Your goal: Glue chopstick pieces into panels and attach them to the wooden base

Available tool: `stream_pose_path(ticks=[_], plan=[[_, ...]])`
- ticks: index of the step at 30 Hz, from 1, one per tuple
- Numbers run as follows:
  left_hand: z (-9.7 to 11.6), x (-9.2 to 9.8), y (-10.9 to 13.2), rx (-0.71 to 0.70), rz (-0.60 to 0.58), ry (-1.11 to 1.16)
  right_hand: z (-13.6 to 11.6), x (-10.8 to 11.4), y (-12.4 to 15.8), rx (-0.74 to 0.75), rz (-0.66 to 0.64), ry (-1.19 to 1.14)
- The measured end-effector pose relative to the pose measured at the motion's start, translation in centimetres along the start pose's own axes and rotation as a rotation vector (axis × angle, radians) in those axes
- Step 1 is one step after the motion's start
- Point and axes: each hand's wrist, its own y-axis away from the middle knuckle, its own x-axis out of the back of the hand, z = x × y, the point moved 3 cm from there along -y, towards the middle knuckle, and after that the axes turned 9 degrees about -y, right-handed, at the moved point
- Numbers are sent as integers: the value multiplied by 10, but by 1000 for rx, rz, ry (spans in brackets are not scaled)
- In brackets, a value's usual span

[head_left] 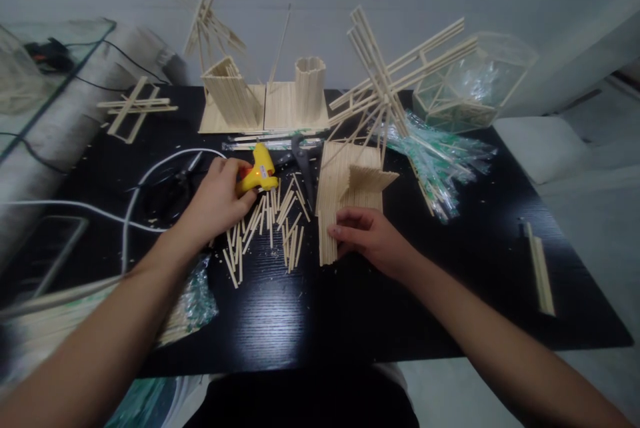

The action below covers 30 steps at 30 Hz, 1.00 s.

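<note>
My left hand (220,195) is closed around the handle of a yellow glue gun (259,171). The glue gun is just above the black table, beyond a spread of short cut wooden sticks (270,215). With bent fingers, my right hand (373,241) grips the near edge of a stick panel (327,228), made of pale sticks laid side by side. A second small stick wall (367,181) stands up from this panel. Between the glue gun and the panel lies a dark pair of pliers (304,168), its jaws partly hidden.
Stick models (235,95) with flat bases stand at the back, beside windmill-like stick frames (385,75). Plastic wrappers (440,155) lie at the right, near a small stick bundle (540,268). A white cable (130,215) loops across the left; wrapped sticks (170,321) lie at the front left.
</note>
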Motion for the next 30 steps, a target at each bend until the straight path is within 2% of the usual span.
stream_pose_path(ticks=[6,9,13,17,19,24,30], plan=[[6,4,2,-20,14,29,-1,0,1,-12,21,23],[11,11,4,-46,74,31,-1,-1,1,-15,29,23],[20,23,7,-183,158,46,-1,0,0,-4,27,7],[28,28,14,-413,69,-74,1,2,-1,-2,29,9],[29,28,17,-462,20,-135,1,2,-2,-4,27,14],[22,25,19,-439,-64,-173,-2,1,-1,-6,29,18],[11,22,19,-420,-94,-136,-1,1,-1,-10,49,16]])
